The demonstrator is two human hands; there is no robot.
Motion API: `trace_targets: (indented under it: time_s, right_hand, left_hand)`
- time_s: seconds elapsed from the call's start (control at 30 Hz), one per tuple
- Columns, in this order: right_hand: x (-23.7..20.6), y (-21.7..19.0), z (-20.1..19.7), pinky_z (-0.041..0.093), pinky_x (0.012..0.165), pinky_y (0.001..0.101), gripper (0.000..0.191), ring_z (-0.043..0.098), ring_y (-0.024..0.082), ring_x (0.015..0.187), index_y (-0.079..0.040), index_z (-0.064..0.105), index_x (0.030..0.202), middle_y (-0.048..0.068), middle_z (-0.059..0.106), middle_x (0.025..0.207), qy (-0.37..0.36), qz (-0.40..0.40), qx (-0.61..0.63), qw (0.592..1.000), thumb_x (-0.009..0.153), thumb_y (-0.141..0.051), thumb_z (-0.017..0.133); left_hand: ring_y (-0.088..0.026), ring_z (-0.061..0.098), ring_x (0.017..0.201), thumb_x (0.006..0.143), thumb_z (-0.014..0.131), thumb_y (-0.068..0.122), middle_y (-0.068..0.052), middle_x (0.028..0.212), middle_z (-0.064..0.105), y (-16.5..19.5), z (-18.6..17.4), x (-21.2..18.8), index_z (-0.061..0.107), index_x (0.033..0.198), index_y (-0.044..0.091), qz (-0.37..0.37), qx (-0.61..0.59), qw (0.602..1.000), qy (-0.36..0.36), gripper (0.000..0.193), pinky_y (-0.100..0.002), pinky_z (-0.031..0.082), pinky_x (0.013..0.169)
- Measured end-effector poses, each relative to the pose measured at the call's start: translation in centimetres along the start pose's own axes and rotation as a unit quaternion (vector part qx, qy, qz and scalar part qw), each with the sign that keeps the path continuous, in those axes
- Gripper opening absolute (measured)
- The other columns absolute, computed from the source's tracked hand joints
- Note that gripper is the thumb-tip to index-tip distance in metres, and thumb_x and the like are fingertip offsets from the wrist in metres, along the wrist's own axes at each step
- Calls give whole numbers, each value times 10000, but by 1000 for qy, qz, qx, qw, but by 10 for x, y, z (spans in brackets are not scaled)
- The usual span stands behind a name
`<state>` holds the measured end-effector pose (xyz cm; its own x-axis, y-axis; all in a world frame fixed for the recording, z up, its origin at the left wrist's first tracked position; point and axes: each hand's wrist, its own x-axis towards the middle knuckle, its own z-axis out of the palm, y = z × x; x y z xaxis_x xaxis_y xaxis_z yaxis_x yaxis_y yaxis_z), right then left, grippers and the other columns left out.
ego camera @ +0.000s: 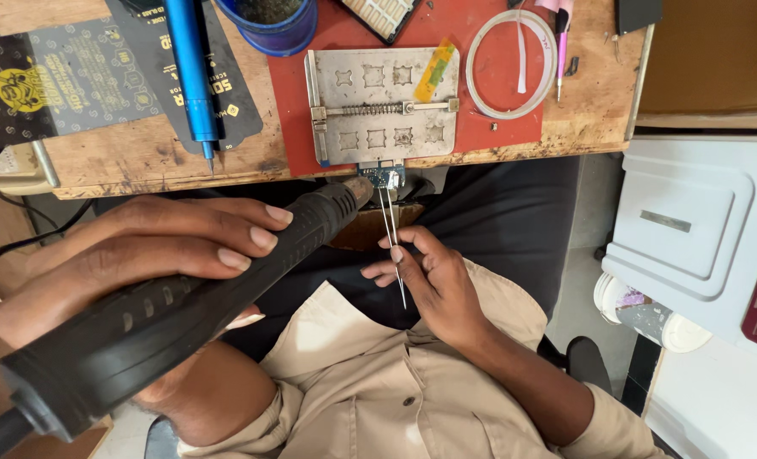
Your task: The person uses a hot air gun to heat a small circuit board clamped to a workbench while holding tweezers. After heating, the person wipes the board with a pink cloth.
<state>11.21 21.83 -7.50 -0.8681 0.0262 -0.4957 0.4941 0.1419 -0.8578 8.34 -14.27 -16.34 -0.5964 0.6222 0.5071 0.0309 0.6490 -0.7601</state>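
Two tools converge on one small part at the near edge of the worktop (140,157). Largest is the black hot-air gun (183,297), which my left hand (140,255) wraps fully, fingers closed over the barrel; it looks bulky but rigid, best gripped mid-barrel, well back from the metal nozzle by the board. My right hand (434,285) pinches a pair of thin steel tweezers (391,234) between thumb and forefinger, the other fingers loosely spread; the tips reach up to the small blue circuit board (383,176). That board sits clamped at the front lip of the grey metal holding plate (384,106), overhanging the worktop edge. I judge it light, stiff and fragile, to be touched only at its edges. The plate rests on a red mat (498,127). Around it: a blue pen-shaped tool (193,72), a blue cup (272,25), a white ring of tape (512,64), a pink-handled tool (560,38). Nothing blocks the board except the two tools themselves.
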Motion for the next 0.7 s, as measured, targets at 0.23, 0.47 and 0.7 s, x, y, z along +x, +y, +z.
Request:
trace_targets:
  time_s: [0.23,0.47,0.7]
  right_hand:
    - [1,0,1,609,730,276,206,788,174,825,33,583,1161,116,793,897,-4,4,9,1000,1081,-125,477]
    - [2,-1,-1,611,719,273,225,785,152,811,25,578,1159,132,804,892,1,-1,12,1000,1082,-155,468]
    - [0,0,0,619,738,280,223,796,169,839,32,583,1167,142,794,889,3,2,11,1000,1079,-145,480]
  left_hand:
    - [-63,757,1170,1155,466,186,-86,1380,690,-1,14,-7,490,1479,-57,37,25,999,-23,406,-214,589,966]
    - [-51,736,1144,1154,476,194,-66,1356,684,4,13,-17,470,1476,-59,44,139,989,12,409,-189,619,962]
    - [-85,743,1153,1153,543,192,-87,1396,656,3,9,-6,455,1498,-43,18,64,997,24,427,-218,637,972]
